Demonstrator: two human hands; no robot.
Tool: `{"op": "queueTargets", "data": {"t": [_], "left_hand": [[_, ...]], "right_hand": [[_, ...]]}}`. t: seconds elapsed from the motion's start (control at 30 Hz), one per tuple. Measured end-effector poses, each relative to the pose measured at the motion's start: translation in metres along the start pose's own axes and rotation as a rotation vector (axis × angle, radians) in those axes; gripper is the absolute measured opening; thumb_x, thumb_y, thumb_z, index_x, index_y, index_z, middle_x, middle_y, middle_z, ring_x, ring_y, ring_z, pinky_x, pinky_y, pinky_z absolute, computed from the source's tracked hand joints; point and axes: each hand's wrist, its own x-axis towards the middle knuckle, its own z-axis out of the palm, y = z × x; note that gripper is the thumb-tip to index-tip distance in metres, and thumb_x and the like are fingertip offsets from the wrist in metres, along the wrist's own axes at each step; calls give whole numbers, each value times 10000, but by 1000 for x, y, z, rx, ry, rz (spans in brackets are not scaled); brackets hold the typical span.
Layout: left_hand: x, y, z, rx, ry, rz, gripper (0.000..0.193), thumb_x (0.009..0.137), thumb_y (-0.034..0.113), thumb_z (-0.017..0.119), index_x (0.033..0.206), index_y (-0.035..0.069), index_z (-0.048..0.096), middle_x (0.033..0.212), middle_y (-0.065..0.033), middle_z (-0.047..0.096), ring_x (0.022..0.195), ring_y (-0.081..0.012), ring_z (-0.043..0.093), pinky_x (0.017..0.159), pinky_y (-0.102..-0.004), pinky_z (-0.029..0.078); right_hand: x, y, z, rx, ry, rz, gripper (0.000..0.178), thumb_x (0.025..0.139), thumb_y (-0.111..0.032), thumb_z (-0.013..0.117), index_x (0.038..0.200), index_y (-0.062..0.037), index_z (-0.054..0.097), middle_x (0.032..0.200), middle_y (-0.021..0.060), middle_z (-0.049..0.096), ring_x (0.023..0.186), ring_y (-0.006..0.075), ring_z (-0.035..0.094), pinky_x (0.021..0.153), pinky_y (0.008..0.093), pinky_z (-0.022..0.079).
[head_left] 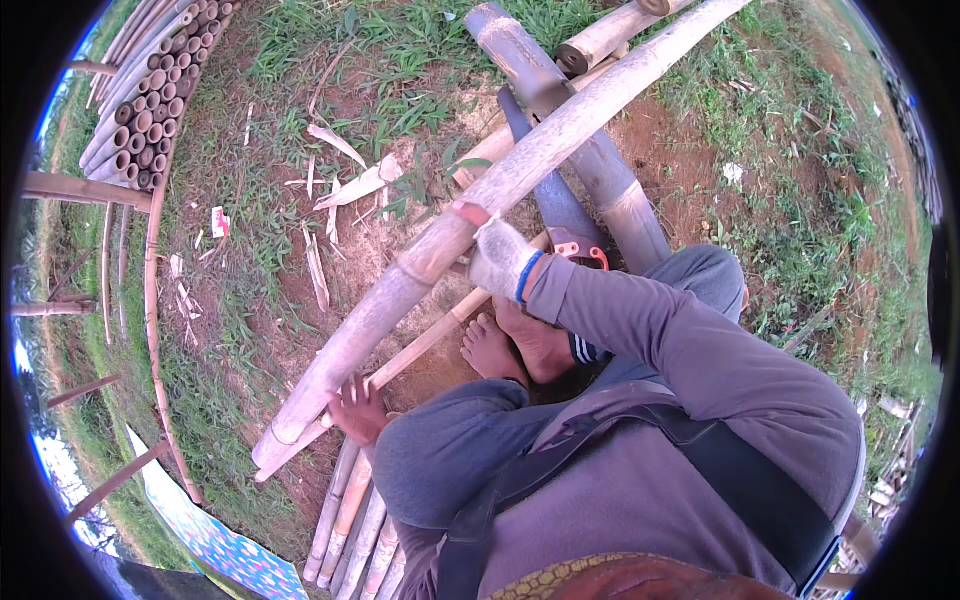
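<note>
A long thick bamboo pole runs slanting from the lower left to the upper right, across my lap. My right hand, in a pale glove with a blue cuff, is closed around its middle. My bare left hand lies near the pole's lower end, its fingers curled over a thin bamboo stick that runs alongside the pole. My bare feet rest on the earth under the pole. A saw with a grey blade and an orange handle lies just behind my right hand.
A stack of cut bamboo tubes lies at the upper left. Split bamboo strips litter the grass and red earth. More thick poles cross at the top. Thin sticks lie bundled by my left knee, near a patterned blue cloth.
</note>
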Motion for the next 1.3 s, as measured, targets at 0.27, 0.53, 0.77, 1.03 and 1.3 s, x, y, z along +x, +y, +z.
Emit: {"op": "queueTargets", "data": {"t": [0.27, 0.53, 0.77, 1.03, 1.3], "left_hand": [[120, 63, 59, -286, 87, 313, 973, 850, 722, 726, 1529, 61, 506, 1479, -194, 626, 1386, -429, 597, 1198, -642, 435], [163, 29, -19, -313, 355, -66, 824, 933, 658, 703, 1574, 182, 496, 1565, -147, 564, 1441, -412, 531, 1177, -722, 401], [142, 8, -9, -203, 331, -63, 967, 976, 777, 568, 1692, 182, 304, 1691, -174, 348, 1436, -397, 487, 1165, -658, 404], [33, -51, 1, 1898, -146, 718, 687, 868, 521, 802, 1434, 174, 627, 1290, -168, 715, 1249, -328, 676, 1231, -608, 288], [28, 6, 25, 1866, -529, 650, 325, 821, 328, 806, 1058, 182, 639, 1021, -50, 744, 941, -340, 744, 845, -503, 551]], "right_hand": [[8, 52, 32, -1356, -624, 9, 739, 894, -527, 823, 1456, -83, 644, 1306, 178, 735, 1285, 412, 665, 1071, 568, 515], [42, -4, -102, -2485, -338, -299, 305, 854, -298, 771, 990, -28, 808, 1013, 245, 780, 981, 426, 773, 863, 544, 616], [45, -25, -103, -2799, -447, -339, 300, 846, -300, 826, 1063, -94, 810, 1084, 163, 775, 1077, 379, 745, 918, 538, 580], [54, -11, -71, -2484, -828, -805, 265, 886, -278, 763, 1008, -53, 692, 1000, 200, 705, 917, 442, 712, 785, 564, 560], [37, -50, -101, -2156, -974, -992, 489, 830, -109, 826, 1284, -125, 648, 1116, 161, 686, 912, 418, 695, 767, 543, 550]]}}
